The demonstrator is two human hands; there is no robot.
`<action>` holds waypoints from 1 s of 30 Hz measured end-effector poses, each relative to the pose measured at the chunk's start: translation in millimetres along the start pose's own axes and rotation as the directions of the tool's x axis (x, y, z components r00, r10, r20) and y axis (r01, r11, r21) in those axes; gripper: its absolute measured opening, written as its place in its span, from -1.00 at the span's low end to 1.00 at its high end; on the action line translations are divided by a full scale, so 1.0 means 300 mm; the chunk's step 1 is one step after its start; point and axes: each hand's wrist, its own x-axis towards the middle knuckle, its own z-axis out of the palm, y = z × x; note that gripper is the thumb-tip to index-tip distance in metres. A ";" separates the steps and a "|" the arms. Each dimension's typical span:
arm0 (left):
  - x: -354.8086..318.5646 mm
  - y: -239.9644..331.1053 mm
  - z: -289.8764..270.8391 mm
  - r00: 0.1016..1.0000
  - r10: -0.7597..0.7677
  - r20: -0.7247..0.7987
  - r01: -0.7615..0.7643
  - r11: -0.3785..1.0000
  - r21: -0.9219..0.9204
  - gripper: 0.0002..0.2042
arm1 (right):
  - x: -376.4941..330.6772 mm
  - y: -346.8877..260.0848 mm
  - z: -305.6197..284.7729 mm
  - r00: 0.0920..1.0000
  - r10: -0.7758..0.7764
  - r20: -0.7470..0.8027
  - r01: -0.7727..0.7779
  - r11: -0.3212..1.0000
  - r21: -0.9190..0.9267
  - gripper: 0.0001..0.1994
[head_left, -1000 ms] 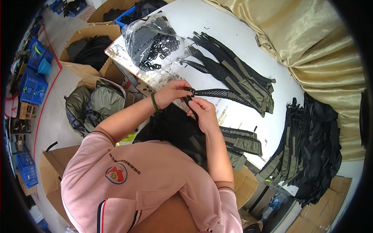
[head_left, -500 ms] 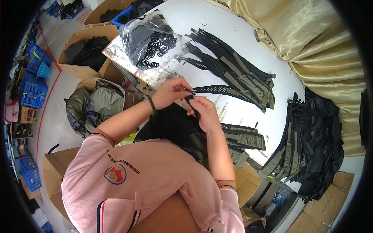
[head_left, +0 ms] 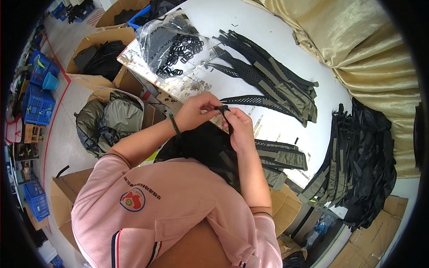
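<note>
Above the near edge of the table my two hands meet over a small black buckle [head_left: 222, 108]. My left hand [head_left: 199, 111] is closed, its thumb and fingertips pinching the buckle's left side. My right hand [head_left: 240, 127] is closed round a black webbing strap [head_left: 229, 123] that runs from the buckle down past its fingers. Just behind the fingertips lies the narrow end of a black mesh shoulder strap [head_left: 250, 100]; whether it joins the piece in my hands is hidden. Dark fabric [head_left: 196, 143] hangs below my hands.
On the white table [head_left: 268, 31] sit a clear bag with black buckles [head_left: 181, 51] and several olive-and-black straps [head_left: 286, 91]. A dark heap of straps [head_left: 362, 165] hangs at the right edge. Cardboard boxes [head_left: 80, 73] stand left, a gold curtain [head_left: 357, 49] at far right.
Both hands have shifted slightly at the buckle. My left fingertips now pinch its left side, and the right fingers have moved up a little, so more of the black piece shows between them.
</note>
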 end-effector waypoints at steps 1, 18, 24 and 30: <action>-0.001 -0.001 0.001 1.000 -0.001 0.001 0.001 1.000 0.000 -0.78 | -0.003 -0.001 0.005 1.000 -0.022 -0.018 0.021 0.999 -0.024 -0.91; -0.016 -0.004 0.019 0.994 0.093 -0.060 -0.096 0.994 -0.046 -0.73 | -0.036 -0.006 0.043 0.991 -0.129 -0.031 0.125 0.985 -0.122 -0.92; -0.013 0.024 0.036 0.972 0.206 -0.110 -0.195 0.975 0.101 -0.75 | -0.034 0.006 0.046 0.993 -0.104 -0.048 0.109 0.989 0.098 -0.93; -0.010 0.037 0.031 0.947 0.304 -0.102 -0.264 0.921 0.288 -0.79 | -0.039 -0.003 0.069 0.990 -0.119 -0.074 0.123 0.990 0.062 -0.93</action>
